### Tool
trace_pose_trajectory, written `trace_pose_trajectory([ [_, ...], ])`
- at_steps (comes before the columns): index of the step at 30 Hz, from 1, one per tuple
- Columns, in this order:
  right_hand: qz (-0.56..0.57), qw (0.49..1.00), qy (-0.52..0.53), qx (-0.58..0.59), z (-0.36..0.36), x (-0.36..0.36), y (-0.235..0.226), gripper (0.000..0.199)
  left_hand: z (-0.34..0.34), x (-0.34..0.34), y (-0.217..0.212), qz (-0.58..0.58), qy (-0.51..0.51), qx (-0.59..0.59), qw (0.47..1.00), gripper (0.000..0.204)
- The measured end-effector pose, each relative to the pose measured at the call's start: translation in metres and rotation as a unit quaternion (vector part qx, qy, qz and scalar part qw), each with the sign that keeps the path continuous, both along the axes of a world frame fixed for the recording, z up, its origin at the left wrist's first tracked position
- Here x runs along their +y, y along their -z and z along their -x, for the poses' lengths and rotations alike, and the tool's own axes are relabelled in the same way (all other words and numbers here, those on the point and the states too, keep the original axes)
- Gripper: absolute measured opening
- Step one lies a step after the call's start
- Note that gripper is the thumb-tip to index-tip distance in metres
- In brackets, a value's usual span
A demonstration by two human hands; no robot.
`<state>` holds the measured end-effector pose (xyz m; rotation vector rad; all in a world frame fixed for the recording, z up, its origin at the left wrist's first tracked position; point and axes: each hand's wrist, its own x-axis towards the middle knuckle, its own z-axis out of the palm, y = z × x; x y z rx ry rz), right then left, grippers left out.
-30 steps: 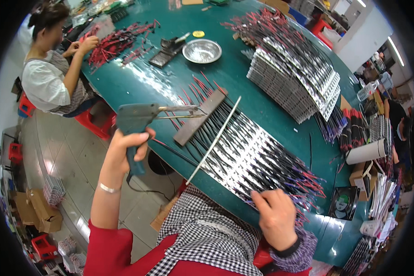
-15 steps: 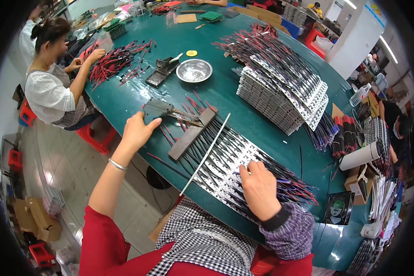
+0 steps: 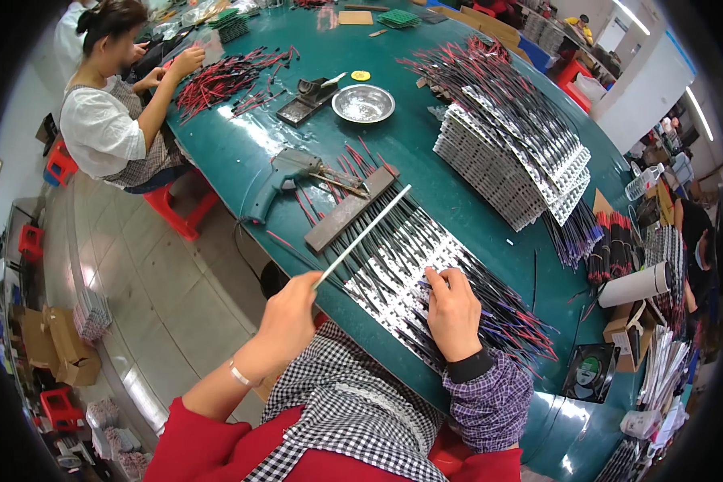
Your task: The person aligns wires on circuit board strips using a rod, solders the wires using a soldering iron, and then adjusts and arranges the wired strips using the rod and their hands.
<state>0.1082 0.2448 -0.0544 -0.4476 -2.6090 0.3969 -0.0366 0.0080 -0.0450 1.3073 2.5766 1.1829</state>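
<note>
My left hand (image 3: pixel 291 315) is closed around the near end of a thin white rod (image 3: pixel 365 234), which slants across rows of black wires. These wires lie over a white perforated board (image 3: pixel 402 299) at the table's front edge. My right hand (image 3: pixel 455 313) rests on the board's right part, fingers curled down among the wires; what they pinch, if anything, is hidden. A dark flat bar (image 3: pixel 352 210) lies across the wires' far-left ends. Beyond it sits a pistol-shaped tool (image 3: pixel 285 173) with a grey-teal handle and metal prongs, touched by neither hand.
A tall stack of white boards (image 3: pixel 490 173) with wires stands at the back right. A metal bowl (image 3: pixel 363 104) and a black tray (image 3: pixel 307 103) lie farther back. At left, a co-worker (image 3: pixel 108 104) handles red and black wires (image 3: pixel 229 80). A white roll (image 3: pixel 635 285) is at right.
My left hand has moved from beside the pistol-shaped tool toward me and gripped the white rod's near end. My right hand stays on the board. The view has shifted slightly.
</note>
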Motion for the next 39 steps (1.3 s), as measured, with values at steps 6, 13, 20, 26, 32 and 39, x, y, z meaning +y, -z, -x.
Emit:
trace_pose_trajectory([
  [6,-0.025,1.0,-0.01,0.016,0.0,0.004,0.004,0.032,-0.06,-0.105,-0.022,0.042,-0.087,-0.219,0.971,0.012],
  [13,-0.032,0.999,-0.008,0.018,-0.001,0.006,0.005,0.032,-0.078,-0.13,-0.01,0.044,-0.109,-0.181,0.976,0.01],
  [20,-0.028,0.999,0.007,0.025,-0.001,0.002,0.011,0.032,-0.067,-0.089,-0.023,0.041,-0.074,-0.206,0.975,0.02],
  [26,-0.016,1.0,0.01,0.022,-0.001,0.002,0.01,0.032,-0.051,-0.086,-0.029,0.06,-0.024,-0.223,0.973,0.039],
  [32,-0.029,0.999,0.018,0.006,-0.004,0.005,0.011,0.033,-0.048,-0.076,-0.031,0.097,-0.012,-0.242,0.965,0.041],
  [39,0.009,0.999,0.014,0.029,0.001,0.0,0.017,0.029,-0.038,-0.02,-0.009,0.03,0.016,-0.249,0.968,0.037],
])
